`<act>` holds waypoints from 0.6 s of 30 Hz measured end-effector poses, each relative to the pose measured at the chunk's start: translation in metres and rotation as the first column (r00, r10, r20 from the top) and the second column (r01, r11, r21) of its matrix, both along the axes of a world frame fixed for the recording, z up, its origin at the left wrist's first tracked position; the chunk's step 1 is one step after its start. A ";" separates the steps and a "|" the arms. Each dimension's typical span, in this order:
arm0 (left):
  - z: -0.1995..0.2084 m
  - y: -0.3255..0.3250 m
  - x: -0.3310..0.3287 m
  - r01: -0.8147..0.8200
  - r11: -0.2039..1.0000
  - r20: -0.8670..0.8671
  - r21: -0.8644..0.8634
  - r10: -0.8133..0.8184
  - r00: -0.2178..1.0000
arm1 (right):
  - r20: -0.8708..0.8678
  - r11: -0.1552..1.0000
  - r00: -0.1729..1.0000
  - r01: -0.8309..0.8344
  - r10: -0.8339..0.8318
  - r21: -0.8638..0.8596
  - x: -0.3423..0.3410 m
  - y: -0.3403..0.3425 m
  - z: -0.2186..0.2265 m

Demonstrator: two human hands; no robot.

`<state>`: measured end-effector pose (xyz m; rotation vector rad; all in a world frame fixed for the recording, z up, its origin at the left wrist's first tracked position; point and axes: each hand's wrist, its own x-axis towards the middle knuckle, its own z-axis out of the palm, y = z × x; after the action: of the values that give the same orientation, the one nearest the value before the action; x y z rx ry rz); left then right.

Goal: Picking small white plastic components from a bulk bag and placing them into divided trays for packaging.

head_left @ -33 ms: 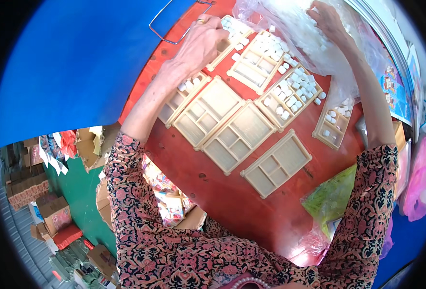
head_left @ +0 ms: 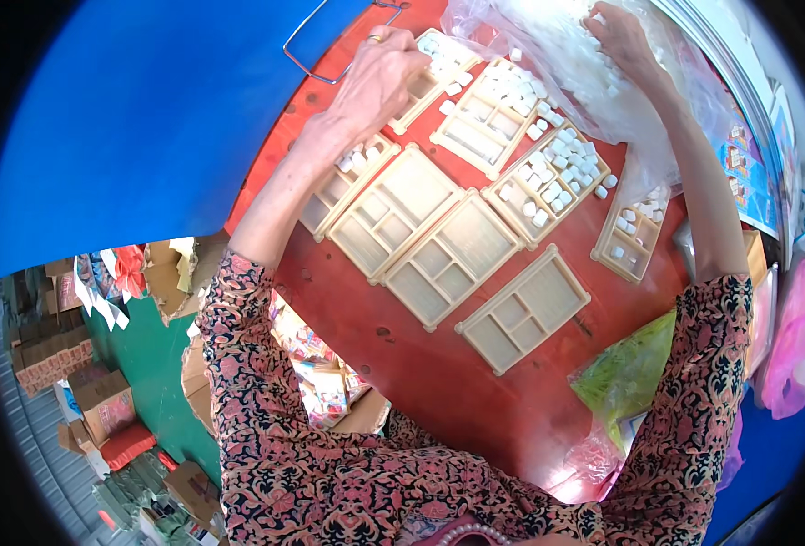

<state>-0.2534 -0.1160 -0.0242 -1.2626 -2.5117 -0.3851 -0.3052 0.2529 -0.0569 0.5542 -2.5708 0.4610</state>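
- Across the red table (head_left: 352, 300), we count eight pale compartmented trays; five bear small white pieces and three show none.
- Most covered: the crowded tray (head_left: 507, 218) right of centre. In the upper middle tray (head_left: 462, 141) we note pieces heaped at the far end, the near compartments bare.
- Partly covered: the far-right tray (head_left: 628, 264) and the forearm-side tray (head_left: 322, 205), each with a few pieces.
- Without pieces: the left-centre tray (head_left: 389, 209), the centre tray (head_left: 452, 259) and the near tray (head_left: 523, 311). We judge the work partway along, these three not begun.
- Loose pieces (head_left: 610, 181) lie on the table beside the crowded tray; we log them as unplaced.
- Left hand (head_left: 384, 77): over the upper-left tray (head_left: 402, 126), fingers curled down. We cannot tell whether they pinch a piece.
- Right hand (head_left: 623, 38): over the clear plastic bag (head_left: 548, 41) of white pieces, fingers bent in toward the thumb. A pale spot sits by the tips; we cannot tell if it is gripped.
- Hidden: part of the upper-left tray, under the left hand; part of the forearm-side tray, behind the forearm.
- Hard to make out: the bag's contents, washed out by glare and cut off above, so we give no count of what remains.
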 end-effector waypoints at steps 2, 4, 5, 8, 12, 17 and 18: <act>0.005 -0.006 0.001 -0.042 0.998 0.033 0.039 0.041 0.999 | 0.366 0.892 0.928 0.223 -0.070 -0.393 0.016 -0.011 0.018; 0.009 -0.005 0.002 -0.076 0.994 0.065 0.084 0.071 0.995 | 0.221 0.926 0.970 0.172 -0.100 -0.337 0.012 0.002 0.018; 0.007 0.003 0.001 -0.041 0.997 0.057 0.066 0.037 0.998 | 0.216 0.928 0.969 0.188 -0.121 -0.323 0.006 0.025 0.016; -0.007 0.017 0.002 0.004 1.000 0.034 0.004 -0.004 0.999 | -0.066 0.969 0.970 0.227 -0.234 -0.094 -0.002 0.053 0.003; -0.002 -0.002 0.007 -0.045 0.998 0.015 -0.037 0.046 0.999 | 0.502 0.696 0.838 0.492 -0.215 -0.523 0.017 0.020 0.047; 0.000 -0.007 0.008 -0.021 1.000 -0.015 0.014 0.021 1.000 | 0.549 0.176 0.782 0.520 0.296 -0.836 0.015 0.053 0.076; 0.000 -0.006 0.008 0.011 0.998 -0.041 0.065 -0.008 0.999 | 0.480 0.065 0.784 0.497 0.393 -0.865 0.017 0.063 0.082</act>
<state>-0.2458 -0.1224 -0.0242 -1.2453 -2.4400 -0.4364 -0.2877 0.3158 0.0253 -0.3781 -1.8341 2.5429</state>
